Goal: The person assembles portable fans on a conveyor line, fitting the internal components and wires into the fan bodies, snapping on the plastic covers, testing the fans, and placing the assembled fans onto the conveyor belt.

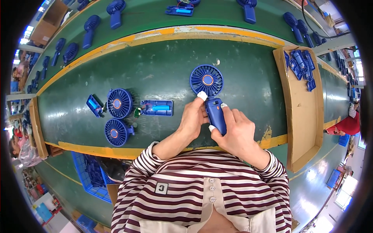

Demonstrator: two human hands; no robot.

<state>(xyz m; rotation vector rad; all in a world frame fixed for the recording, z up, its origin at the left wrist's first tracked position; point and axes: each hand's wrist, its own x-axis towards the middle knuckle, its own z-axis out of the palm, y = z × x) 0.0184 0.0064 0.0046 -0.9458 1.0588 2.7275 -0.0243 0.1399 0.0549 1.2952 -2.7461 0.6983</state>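
At the lower left, below the green bench (252, 77), a blue crate (98, 193) is holding a heap of dark blue parts (92, 171). On the bench's left side, a small open shell (93, 104) is lying with a light-blue battery inside. Beside it, two round fan heads (118, 103) are lying one nearer the person than the other, and to their right an open case (157, 108) is holding another light-blue battery. At the centre, both hands are holding a blue fan (213, 108), its round head pointing away from the person. The left hand (191, 119) is pinching it near the neck; the right hand (239, 132) is gripping the handle, its fingers curling, its fingertips capped in white. At the right, a long cardboard tray (305, 136) is holding loose blue pieces (301, 64), bunched at its far end.
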